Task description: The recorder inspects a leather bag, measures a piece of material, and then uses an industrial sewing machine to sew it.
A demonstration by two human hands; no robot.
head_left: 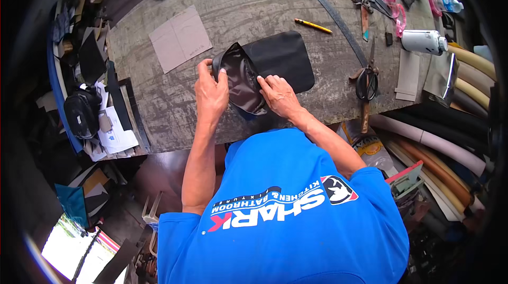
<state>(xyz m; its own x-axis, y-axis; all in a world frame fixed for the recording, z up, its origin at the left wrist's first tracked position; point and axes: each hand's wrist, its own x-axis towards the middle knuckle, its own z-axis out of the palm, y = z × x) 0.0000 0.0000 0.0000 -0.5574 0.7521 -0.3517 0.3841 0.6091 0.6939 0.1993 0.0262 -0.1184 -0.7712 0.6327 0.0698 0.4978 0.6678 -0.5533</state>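
Note:
A small black bag lies near the front edge of the worktable, its mouth spread so the shiny dark brown lining shows. Its wide black flap is folded back flat toward the right. My left hand grips the left rim, thumb at the inside and fingers around the outside. On the opposite side, my right hand has its fingers curled over the rim where the flap begins; the fingertips are partly hidden in the opening. Left of the bag's far end rests a pale card pattern with drawn lines.
A yellow pencil and a long steel ruler lie beyond the bag. Black-handled scissors sit to the right, near a white bottle. Rolls of material crowd the right side; a black pouch and papers lie left.

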